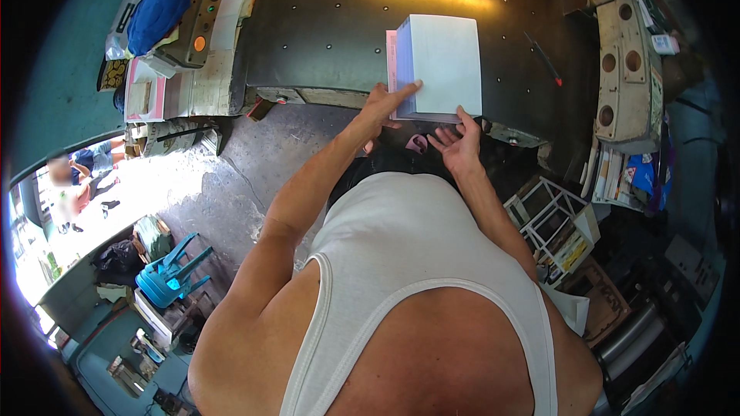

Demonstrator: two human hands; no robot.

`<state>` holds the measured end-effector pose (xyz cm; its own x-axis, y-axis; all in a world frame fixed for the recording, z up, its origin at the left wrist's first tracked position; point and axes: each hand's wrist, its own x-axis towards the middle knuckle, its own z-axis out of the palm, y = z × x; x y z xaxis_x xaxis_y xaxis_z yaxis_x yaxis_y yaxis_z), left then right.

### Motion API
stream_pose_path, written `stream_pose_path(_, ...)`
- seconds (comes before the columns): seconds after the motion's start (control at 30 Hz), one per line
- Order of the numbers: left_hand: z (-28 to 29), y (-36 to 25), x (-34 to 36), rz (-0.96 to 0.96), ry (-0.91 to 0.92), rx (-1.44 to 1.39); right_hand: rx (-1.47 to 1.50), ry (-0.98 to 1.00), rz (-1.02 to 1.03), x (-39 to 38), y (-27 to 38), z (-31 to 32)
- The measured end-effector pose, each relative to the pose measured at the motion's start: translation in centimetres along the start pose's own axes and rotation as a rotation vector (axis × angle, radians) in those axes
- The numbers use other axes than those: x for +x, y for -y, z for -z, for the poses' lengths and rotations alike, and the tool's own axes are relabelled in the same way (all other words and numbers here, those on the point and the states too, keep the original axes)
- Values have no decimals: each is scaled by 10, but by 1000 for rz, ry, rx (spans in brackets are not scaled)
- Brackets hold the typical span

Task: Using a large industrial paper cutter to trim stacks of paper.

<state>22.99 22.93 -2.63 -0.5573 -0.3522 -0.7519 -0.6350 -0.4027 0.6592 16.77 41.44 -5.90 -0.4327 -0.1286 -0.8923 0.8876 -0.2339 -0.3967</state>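
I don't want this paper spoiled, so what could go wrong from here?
The paper stack reaches the near edge of the table, so it could slide off. The right hand, spread open, meets it at one corner, so sheets there might shift. Pink paper jutting out on the left, near the left hand, could crease.

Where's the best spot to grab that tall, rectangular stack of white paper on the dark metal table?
Probably the two near corners of the tall, rectangular stack of white paper, coming from the person's side, thumbs on top. Its near end lies by the front edge of the dark metal table, close to the bare left hand and bare right hand.
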Motion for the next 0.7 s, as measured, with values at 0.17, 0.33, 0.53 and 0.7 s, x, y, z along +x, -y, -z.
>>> stream_pose_path(0.17,-2,6,6,-39,-112,87,213,418,-239,-3,-15,-13)
stream_pose_path(0.33,-9,-11,2,30,-28,181,124,284,-7,8,-22,-17)
stream_pose_path(0.53,24,-27,57,-137,229,-458,-26,175,62,-5,12,3)
stream_pose_path(0.7,42,-64,94,48,412,-188,-324,242,34,3,73,49)
